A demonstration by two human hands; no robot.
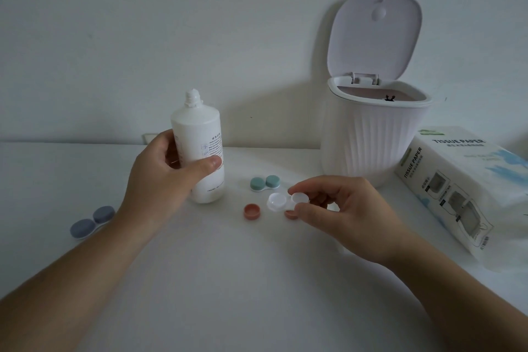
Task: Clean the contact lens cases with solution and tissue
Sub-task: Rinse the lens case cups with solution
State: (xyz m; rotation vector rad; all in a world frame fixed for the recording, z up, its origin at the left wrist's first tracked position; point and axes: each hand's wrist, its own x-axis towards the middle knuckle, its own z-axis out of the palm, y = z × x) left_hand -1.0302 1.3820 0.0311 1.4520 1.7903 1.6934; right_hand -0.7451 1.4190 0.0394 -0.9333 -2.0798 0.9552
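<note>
two hands over the table: left grip [168, 177] around upright solution bottle [200, 148], right grip [340, 208] pinching clear lens case [285, 200]

White ribbed mini bin [368, 146] on my white table [217, 280], far right, against pale wall [143, 23]. Its hinged lid [374, 37] stands upright, open; pinkish liner visible inside rim.

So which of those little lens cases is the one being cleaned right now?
Start at the tall white bin with its lid up, then look down in front of it. The right hand pinches a clear case with both cups open. Unlike the green case and blue case, it has no caps on.
</note>
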